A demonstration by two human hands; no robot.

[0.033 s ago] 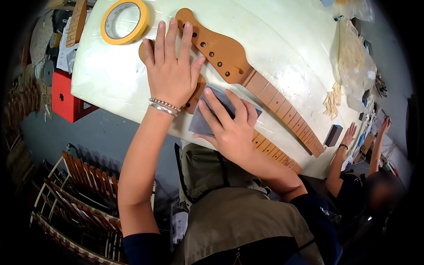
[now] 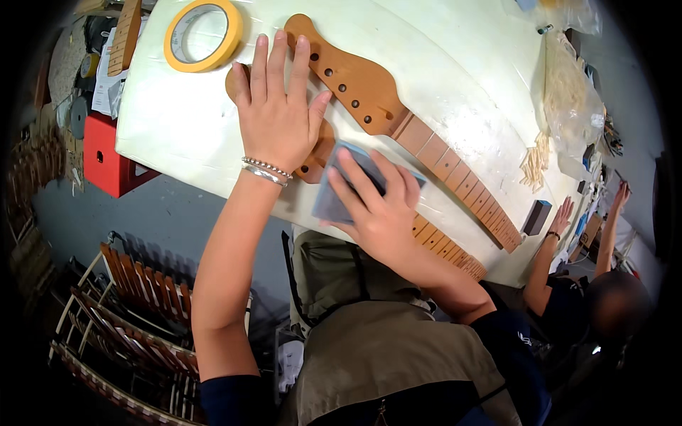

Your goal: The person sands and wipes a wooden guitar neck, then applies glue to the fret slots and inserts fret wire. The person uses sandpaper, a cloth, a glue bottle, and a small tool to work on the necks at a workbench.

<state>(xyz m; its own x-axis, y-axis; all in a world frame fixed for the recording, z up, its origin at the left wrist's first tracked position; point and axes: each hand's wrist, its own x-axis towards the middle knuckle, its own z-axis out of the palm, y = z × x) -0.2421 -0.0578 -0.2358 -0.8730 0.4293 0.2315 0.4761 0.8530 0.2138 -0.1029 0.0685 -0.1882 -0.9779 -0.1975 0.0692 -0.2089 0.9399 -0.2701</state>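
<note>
Two Hands on the Near Guitar Neck: Abrasive Pass Over the Headstock End

Two guitar necks lie on the white-covered bench point(image 2: 177, 135); description proceeds from left to right. At far left, below the bench edge, stands a red box point(image 2: 106, 160); a rack of further necks point(image 2: 135, 298) sits lower down beside the person. On the bench top, a roll of yellow masking tape point(image 2: 202, 34) lies flat, apart from both hands.

Left hand point(image 2: 278, 117): palm down, fingers spread wide and flat, pressing on the headstock of the near guitar neck point(image 2: 316, 157); beaded bracelets circle the wrist; nothing is gripped.

Right hand point(image 2: 380, 213): fingers extended and laid over a grey sanding pad point(image 2: 334, 202), holding it flat against the same neck just behind the headstock; the fretted length of this neck emerges from under the wrist toward the lower right.

Beyond the hands, the far guitar neck point(image 2: 398, 117) lies untouched, headstock up-left, fretboard running to the right; a dark block point(image 2: 538, 216) stands near its end; clear plastic bags point(image 2: 568, 99) lie at the bench's right edge. A second person's hand point(image 2: 565, 216) rests there.

Judged step: surface sanding of the near neck, in progress; the left hand acts as clamp. The next stroke calls for even pad pressure and a firmly braced headstock, so the neck does not slide on the cover.
</note>
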